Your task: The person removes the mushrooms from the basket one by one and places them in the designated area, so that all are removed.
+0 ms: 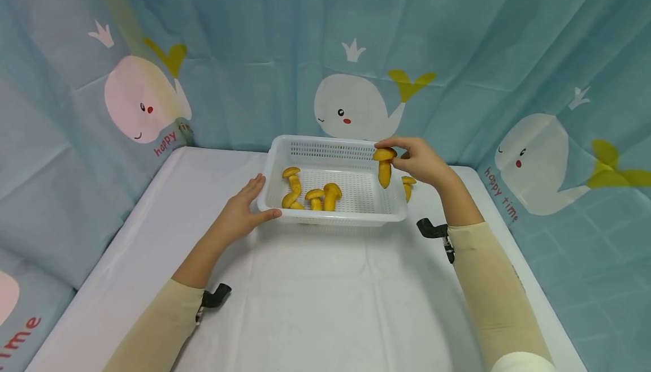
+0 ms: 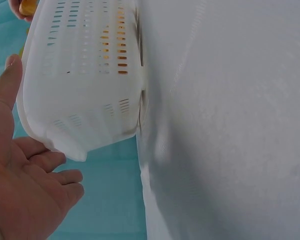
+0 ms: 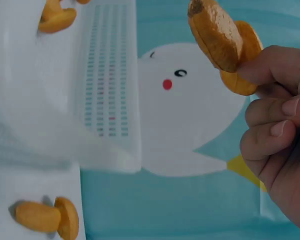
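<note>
Right wrist only: tabletop mushroom [image 3: 44,217] unobscured

Mushrooms [image 1: 333,195] recorded as yellow, slot-patterned basket [image 1: 335,217] as white; blue curtain [image 1: 244,27] at 12 o'clock is printed with white whales [image 1: 353,103].

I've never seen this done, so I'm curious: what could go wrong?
The held mushroom could slip, since the right hand pinches it near its cap. The loose mushroom outside the basket might get nudged by that hand. The left hand touches the basket's edge; a push could slide it.
</note>
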Tool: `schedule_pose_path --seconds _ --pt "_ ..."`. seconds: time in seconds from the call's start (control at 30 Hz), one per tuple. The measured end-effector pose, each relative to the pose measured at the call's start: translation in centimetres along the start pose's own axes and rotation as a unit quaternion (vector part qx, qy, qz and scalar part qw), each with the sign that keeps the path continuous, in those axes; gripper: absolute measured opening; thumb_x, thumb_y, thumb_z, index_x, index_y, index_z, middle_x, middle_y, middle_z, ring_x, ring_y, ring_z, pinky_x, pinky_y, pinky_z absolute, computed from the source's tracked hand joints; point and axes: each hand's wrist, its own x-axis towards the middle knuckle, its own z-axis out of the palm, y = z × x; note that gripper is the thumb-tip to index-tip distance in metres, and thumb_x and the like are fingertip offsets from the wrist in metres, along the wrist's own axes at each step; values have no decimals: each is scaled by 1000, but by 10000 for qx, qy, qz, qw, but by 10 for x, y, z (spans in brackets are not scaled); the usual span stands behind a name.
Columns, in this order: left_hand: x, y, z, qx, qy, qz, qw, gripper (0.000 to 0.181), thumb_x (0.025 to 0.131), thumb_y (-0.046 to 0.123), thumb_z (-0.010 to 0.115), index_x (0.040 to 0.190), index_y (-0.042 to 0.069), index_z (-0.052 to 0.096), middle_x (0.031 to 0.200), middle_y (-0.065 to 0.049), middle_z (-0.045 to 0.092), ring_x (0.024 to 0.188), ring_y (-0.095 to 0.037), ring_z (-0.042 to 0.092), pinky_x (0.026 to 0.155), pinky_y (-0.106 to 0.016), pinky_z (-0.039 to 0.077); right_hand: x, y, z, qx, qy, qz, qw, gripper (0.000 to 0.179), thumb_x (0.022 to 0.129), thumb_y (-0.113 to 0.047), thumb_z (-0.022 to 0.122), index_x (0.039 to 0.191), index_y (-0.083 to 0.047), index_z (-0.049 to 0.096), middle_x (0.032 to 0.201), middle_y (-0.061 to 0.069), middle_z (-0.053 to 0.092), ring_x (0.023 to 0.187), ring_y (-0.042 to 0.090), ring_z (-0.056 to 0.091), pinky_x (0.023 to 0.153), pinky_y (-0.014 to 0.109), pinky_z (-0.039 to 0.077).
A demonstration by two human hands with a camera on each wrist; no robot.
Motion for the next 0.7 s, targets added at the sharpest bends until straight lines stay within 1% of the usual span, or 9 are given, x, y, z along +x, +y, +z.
schedule_pose_path --seconds 0.13,0.2,0.3,0.33,0.43,0.47,0.57,0.7 --pt "-1 0 -1 -35 -19 -5 10000 118 78 77 70 166 23 12 173 5 7 160 -32 8 121 -66 22 -11 12 -7 -75 126 217 9997 49 97 -3 58 137 -29 66 138 -1 62 51 22 41 47 28 34" --pt "-1 0 -1 -37 -16 -30 10000 116 80 74 71 166 23 12 173 4 7 159 -33 9 120 -67 22 -15 18 -9 -73 144 274 9995 48 98 -3 58 138 -29 65 138 1 62 50 22 37 46 28 33" --pt "-2 0 -2 -30 -19 -69 10000 113 83 68 73 166 23 12 173 4 6 159 -33 9 120 -68 23 -21 27 -14 -107 188 331 9992 47 98 -4 58 138 -27 65 140 3 62 55 22 41 48 29 35" --pt "-2 0 -2 -33 -24 -76 10000 112 83 67 74 166 23 12 173 4 6 159 -33 9 120 -67 22 -23 30 -16 -107 213 354 9991 47 98 -4 58 139 -26 65 140 4 62 57 23 44 49 30 36" --pt "-1 0 -1 -37 -38 -78 10000 111 84 65 75 166 23 11 173 4 5 159 -33 8 120 -67 23 -30 40 -22 -151 324 453 9983 46 98 -4 58 138 -26 66 142 3 61 73 26 54 55 31 41" --pt "-1 0 -1 -41 -41 -77 10000 111 85 64 75 166 23 11 173 4 5 159 -32 8 120 -67 22 -32 44 -23 -141 350 478 9981 47 98 -4 58 138 -26 66 143 3 60 75 28 55 56 32 42" --pt "-1 1 0 -72 -56 -85 9999 110 85 63 75 166 24 11 173 5 5 159 -33 8 120 -66 22 -38 54 -27 -199 412 572 9973 46 99 -4 57 138 -27 66 144 3 60 92 30 60 65 34 46" --pt "-1 1 0 -124 -63 -105 9998 110 85 62 76 166 24 11 173 7 4 159 -32 8 120 -67 22 -44 67 -33 -259 440 686 9963 46 99 -5 57 139 -25 65 143 6 60 96 32 63 69 37 47"
